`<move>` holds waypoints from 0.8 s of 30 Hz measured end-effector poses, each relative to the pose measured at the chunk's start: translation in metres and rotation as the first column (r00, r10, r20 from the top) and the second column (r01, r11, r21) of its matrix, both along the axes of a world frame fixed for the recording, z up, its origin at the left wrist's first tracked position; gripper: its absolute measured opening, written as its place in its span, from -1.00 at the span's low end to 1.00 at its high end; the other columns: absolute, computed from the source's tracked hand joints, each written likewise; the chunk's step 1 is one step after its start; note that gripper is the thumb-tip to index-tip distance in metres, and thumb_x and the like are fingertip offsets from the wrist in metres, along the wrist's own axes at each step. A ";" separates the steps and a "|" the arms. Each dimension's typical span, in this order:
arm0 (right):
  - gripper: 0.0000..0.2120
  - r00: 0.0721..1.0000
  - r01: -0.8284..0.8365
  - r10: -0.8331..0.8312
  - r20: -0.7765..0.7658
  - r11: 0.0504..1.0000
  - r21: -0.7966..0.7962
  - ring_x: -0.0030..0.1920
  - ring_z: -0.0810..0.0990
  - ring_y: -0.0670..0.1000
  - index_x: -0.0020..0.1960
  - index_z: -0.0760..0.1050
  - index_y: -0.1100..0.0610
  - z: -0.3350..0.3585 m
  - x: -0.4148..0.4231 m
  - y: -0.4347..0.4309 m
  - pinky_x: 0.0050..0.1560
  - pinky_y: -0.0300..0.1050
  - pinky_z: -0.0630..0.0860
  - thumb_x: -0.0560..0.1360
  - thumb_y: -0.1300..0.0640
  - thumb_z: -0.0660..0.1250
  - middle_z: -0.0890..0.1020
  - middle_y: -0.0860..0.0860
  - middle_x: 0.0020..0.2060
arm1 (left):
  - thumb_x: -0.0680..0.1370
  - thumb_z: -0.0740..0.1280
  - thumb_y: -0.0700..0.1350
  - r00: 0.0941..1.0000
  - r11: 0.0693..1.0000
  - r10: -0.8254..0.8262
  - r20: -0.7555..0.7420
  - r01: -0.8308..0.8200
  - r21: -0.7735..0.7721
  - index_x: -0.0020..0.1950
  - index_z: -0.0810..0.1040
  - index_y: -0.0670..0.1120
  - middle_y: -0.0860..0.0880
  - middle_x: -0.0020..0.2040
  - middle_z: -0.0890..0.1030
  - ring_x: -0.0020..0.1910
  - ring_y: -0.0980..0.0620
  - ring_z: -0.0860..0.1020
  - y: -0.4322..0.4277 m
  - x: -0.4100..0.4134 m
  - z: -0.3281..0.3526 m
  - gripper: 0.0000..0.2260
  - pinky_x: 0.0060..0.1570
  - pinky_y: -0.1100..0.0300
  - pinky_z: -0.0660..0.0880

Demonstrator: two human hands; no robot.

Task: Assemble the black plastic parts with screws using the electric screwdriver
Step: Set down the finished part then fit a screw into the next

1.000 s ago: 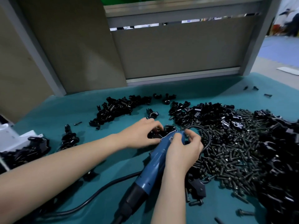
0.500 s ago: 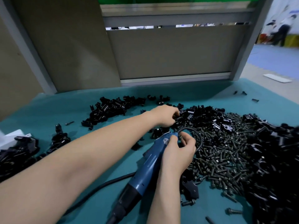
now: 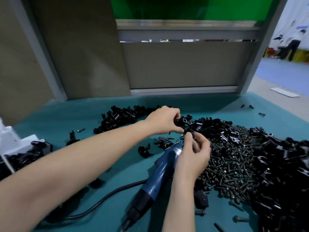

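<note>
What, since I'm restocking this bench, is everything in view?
Teal fabric mat: one, teal, covering the table.
Blue electric screwdriver with black cable: one, blue, lying near centre, tip pointing away.
Black plastic clamp part: one, black, held up at centre.
Loose black plastic parts: many, black, heaps at far centre and along the right edge.
Black metal screws: many, black, heap right of centre.
White box: one, white, left edge, black parts beside it.
Left hand: one, fingers pinching the clamp part.
Right hand: one, fingers curled over the screwdriver's front; what they hold is unclear.
</note>
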State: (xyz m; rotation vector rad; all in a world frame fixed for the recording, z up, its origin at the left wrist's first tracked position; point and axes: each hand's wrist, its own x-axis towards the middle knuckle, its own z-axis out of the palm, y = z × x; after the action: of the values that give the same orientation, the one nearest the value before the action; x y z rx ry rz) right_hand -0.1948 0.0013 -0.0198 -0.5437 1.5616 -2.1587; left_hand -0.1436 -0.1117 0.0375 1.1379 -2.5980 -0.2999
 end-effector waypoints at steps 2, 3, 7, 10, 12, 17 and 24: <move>-0.82 0.994 -0.110 0.110 -0.029 0.994 -0.004 0.02 0.59 -0.12 0.07 0.52 -0.03 0.009 0.004 0.003 0.05 -0.09 0.57 0.49 0.01 0.40 0.58 -0.07 0.08 | 0.42 0.44 0.03 0.995 0.994 -0.078 -0.057 0.074 -0.075 -0.09 0.40 0.00 0.09 -0.24 0.50 -0.22 0.01 0.48 0.022 0.023 0.018 -0.75 -0.18 0.08 0.49; -0.88 0.978 -0.201 0.201 -0.055 0.979 -0.006 -0.02 0.62 -0.11 0.01 0.54 -0.05 0.015 0.007 0.005 0.03 -0.04 0.59 0.48 0.02 0.41 0.62 -0.07 0.00 | 0.42 0.42 -0.03 0.991 0.990 -0.101 -0.082 0.092 -0.108 -0.10 0.39 -0.01 0.10 -0.26 0.50 -0.24 0.01 0.47 0.033 0.035 0.025 -0.78 -0.20 0.09 0.48; -0.73 0.872 -0.489 0.483 -0.080 0.865 -0.110 -0.22 0.60 -0.05 -0.32 0.55 0.01 0.039 0.021 0.014 -0.20 -0.13 0.61 0.54 0.20 0.35 0.61 -0.02 -0.31 | 0.40 0.48 -0.09 0.969 0.992 -0.080 -0.232 0.054 -0.115 -0.12 0.41 -0.02 0.09 -0.23 0.53 -0.22 0.05 0.46 0.072 0.079 0.040 -0.76 -0.20 0.21 0.40; -0.82 0.840 -0.533 0.542 0.021 0.833 -0.151 -0.26 0.61 -0.02 -0.22 0.56 0.15 0.053 0.025 0.031 -0.29 -0.23 0.57 0.55 0.24 0.32 0.62 0.05 -0.31 | 0.38 0.53 0.01 0.889 0.999 0.010 -0.458 0.016 0.051 -0.14 0.48 0.02 0.15 -0.27 0.56 -0.28 0.16 0.50 0.099 0.114 0.035 -0.75 -0.24 0.35 0.39; -0.92 0.793 -0.597 0.608 0.042 0.789 -0.146 -0.34 0.60 -0.04 -0.06 0.56 0.20 0.057 0.021 0.042 -0.32 -0.26 0.56 0.56 0.23 0.31 0.67 0.04 -0.31 | 0.41 0.50 -0.06 0.786 0.968 0.124 -0.606 0.038 0.248 -0.16 0.55 -0.03 0.15 -0.36 0.57 -0.43 0.17 0.49 0.117 0.136 0.022 -0.85 -0.35 0.38 0.40; -0.86 0.661 -0.746 0.749 0.034 0.662 -0.074 -0.37 0.55 -0.09 0.10 0.48 0.17 0.048 0.025 0.069 -0.37 -0.31 0.50 0.55 0.28 0.29 0.70 0.10 -0.22 | 0.38 0.45 -0.25 0.380 0.780 0.477 -0.792 0.233 0.581 -0.20 0.67 -0.09 0.00 -0.29 0.63 -0.39 0.06 0.57 0.158 0.172 -0.034 -0.92 -0.31 0.30 0.56; -0.85 0.422 -0.893 0.899 -0.115 0.435 0.117 -0.33 0.51 -0.06 -0.06 0.62 0.13 0.026 0.057 0.085 -0.31 -0.28 0.46 0.52 0.31 0.31 0.62 0.05 -0.23 | 0.24 0.50 -0.12 0.237 0.716 0.542 -0.807 0.373 0.590 -0.03 0.72 0.01 -0.05 -0.04 0.70 -0.14 0.06 0.65 0.183 0.184 -0.073 -0.69 -0.20 0.29 0.57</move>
State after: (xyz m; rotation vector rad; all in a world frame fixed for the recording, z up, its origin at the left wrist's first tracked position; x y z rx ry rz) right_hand -0.1381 0.0863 0.0067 -1.2352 0.9498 -1.2246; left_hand 0.0405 0.0716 -0.0356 0.7648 -1.1375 -1.5416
